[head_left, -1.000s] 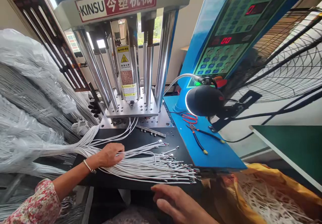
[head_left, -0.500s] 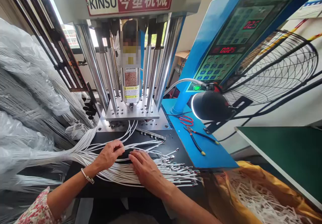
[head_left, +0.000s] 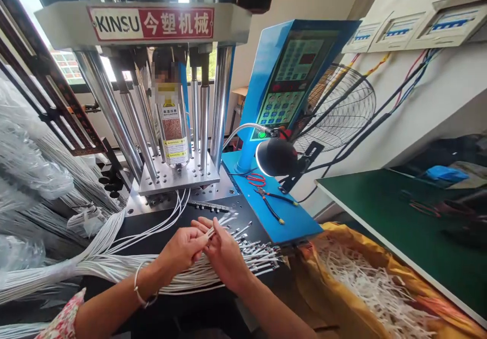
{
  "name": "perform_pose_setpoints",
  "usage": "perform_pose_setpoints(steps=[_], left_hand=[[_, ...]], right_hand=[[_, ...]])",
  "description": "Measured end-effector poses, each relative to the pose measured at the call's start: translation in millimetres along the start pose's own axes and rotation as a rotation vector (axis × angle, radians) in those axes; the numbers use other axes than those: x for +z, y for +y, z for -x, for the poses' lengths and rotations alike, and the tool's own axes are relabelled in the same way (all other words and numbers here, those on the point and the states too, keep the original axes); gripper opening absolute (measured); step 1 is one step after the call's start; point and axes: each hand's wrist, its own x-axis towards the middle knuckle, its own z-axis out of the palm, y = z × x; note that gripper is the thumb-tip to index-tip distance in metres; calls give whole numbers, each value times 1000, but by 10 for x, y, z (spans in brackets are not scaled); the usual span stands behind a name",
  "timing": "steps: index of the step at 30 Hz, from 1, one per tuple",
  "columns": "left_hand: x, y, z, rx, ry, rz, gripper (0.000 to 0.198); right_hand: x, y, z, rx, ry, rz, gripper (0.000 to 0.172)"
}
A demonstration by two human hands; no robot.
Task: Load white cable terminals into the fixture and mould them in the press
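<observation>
My left hand (head_left: 184,247) pinches a few white cables between thumb and fingers above the black worktop. Against it, my right hand (head_left: 226,258) closes its thumb and fingers round the same cables near their ends. A thick bundle of white cables (head_left: 95,267) runs in from the left and passes under both hands. Small metal-tipped connectors (head_left: 266,253) end the bundle on the right. Several other cables (head_left: 183,202) lead beneath the steel plate (head_left: 182,181) of the press. A slim metal strip with small blocks (head_left: 211,207) lies just beyond my hands.
Red-handled scissors (head_left: 256,179) and cutting pliers (head_left: 272,204) rest on the blue base. A black lamp (head_left: 276,157) shines beside the control panel (head_left: 285,85). A yellow sack (head_left: 319,288) of white scraps stands right, below a green table (head_left: 365,202). Plastic-wrapped cables (head_left: 34,151) hang left.
My hands have come together, and the left now pinches a few cables with the right around them. The view has turned right, showing more of the green table.
</observation>
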Motion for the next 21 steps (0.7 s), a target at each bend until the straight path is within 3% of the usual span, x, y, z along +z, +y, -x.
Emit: perform_pose_setpoints(steps=[3,7,12,15,21], left_hand=[[115,-406,229,-244,-136,203,49],[191,-781,430,-230,-46,268,50],[305,-592,384,-107,88,344,48],[345,-439,313,-114,134,382,48],[361,-408,187,-82,236,369,51]], right_hand=[[-53,23,15,41,12,-161,35],[-99,102,62,16,29,-239,25],[-15,131,0,75,-65,-115,19],[-56,45,-49,-26,-34,20,26],[-256,-29,-18,-150,-229,903,34]])
